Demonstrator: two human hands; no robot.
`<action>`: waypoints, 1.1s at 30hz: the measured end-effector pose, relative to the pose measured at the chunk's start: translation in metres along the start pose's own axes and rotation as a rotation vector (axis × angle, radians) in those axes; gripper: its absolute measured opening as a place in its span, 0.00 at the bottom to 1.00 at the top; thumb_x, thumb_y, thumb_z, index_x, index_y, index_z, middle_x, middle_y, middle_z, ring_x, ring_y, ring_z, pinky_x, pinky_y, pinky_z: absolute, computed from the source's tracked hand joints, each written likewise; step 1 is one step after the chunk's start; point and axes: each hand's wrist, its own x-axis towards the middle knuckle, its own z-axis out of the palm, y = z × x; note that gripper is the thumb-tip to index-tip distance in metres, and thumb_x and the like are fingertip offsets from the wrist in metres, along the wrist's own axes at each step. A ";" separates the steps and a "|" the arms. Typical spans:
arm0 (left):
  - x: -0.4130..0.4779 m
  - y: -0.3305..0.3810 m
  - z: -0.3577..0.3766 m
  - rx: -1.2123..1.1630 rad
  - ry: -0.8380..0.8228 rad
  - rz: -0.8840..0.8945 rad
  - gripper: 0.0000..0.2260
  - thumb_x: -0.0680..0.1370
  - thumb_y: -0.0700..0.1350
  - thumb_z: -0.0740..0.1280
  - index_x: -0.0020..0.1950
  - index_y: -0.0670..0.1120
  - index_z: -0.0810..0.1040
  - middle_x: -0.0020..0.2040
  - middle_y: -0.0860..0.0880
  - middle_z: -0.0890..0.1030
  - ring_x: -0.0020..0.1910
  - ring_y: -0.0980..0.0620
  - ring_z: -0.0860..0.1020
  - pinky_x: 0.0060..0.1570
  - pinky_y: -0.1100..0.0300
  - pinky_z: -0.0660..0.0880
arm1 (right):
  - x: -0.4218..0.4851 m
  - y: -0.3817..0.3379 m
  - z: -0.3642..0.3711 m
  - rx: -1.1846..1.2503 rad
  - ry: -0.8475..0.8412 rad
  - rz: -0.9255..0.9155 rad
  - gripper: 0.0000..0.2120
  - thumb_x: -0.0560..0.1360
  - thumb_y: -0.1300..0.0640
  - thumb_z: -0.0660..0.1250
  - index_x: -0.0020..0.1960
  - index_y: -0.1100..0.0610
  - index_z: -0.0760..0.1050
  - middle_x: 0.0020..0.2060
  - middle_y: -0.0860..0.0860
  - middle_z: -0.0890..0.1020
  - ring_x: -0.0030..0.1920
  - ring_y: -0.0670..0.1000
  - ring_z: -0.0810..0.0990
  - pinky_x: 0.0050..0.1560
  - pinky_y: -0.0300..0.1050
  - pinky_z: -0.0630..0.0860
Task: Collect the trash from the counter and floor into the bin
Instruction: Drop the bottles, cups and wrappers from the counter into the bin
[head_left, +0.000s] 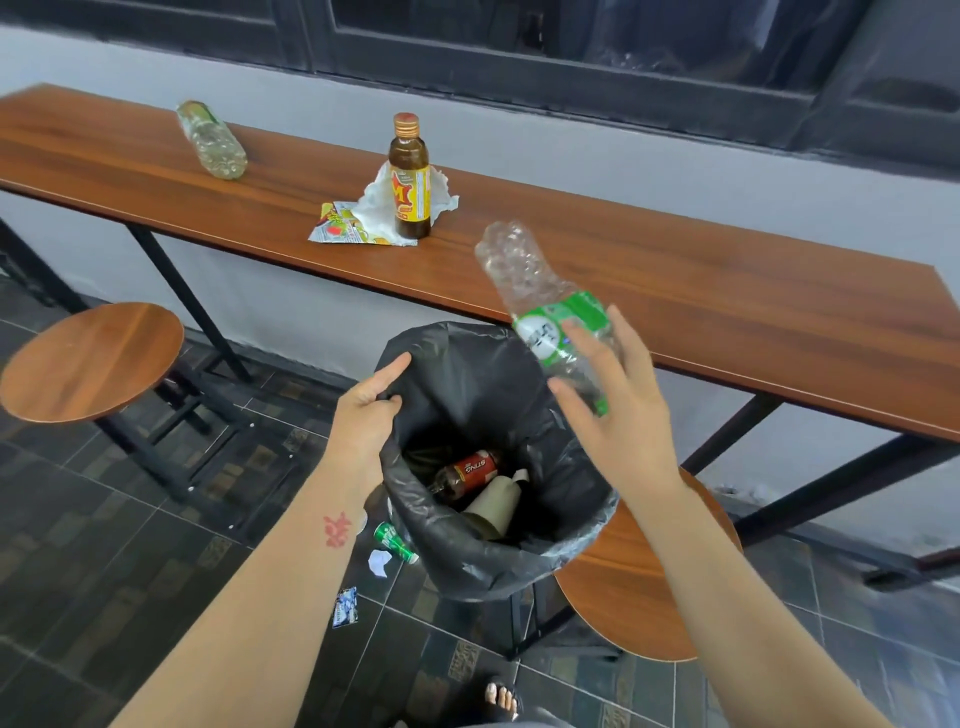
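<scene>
Bottle rests against spread right fingers; release it over the bin centre while left fingers pinch the liner.

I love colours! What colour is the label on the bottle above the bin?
The label is green and white; head view.

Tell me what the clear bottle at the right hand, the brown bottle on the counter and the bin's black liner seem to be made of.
Clear bottle: thin transparent plastic, glossy; its wall is crumpled and dented. Brown bottle: probably amber glass, smooth, with a metal-looking ribbed cap; plastic is possible. Black liner: thin plastic film, slightly shiny; it wrinkles and drapes in folds.
</scene>
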 end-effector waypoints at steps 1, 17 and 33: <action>-0.001 0.001 -0.005 -0.010 -0.002 0.002 0.22 0.82 0.31 0.59 0.66 0.53 0.80 0.64 0.55 0.76 0.54 0.55 0.77 0.51 0.65 0.77 | -0.009 -0.005 0.002 0.019 -0.013 -0.035 0.24 0.77 0.51 0.69 0.71 0.47 0.70 0.77 0.53 0.60 0.72 0.45 0.64 0.48 0.38 0.80; -0.008 -0.006 -0.076 0.033 0.053 0.041 0.25 0.81 0.30 0.59 0.66 0.56 0.79 0.66 0.56 0.73 0.65 0.57 0.69 0.67 0.61 0.64 | -0.055 -0.032 0.096 -0.274 -0.731 -0.012 0.27 0.77 0.44 0.65 0.74 0.36 0.60 0.77 0.51 0.58 0.71 0.57 0.68 0.72 0.54 0.66; 0.014 -0.010 -0.155 -0.008 0.070 0.055 0.25 0.81 0.30 0.59 0.65 0.57 0.80 0.72 0.55 0.71 0.72 0.52 0.66 0.71 0.56 0.64 | -0.028 -0.108 0.134 -0.205 -0.555 -0.078 0.29 0.79 0.38 0.58 0.77 0.47 0.60 0.77 0.47 0.61 0.77 0.47 0.56 0.77 0.48 0.55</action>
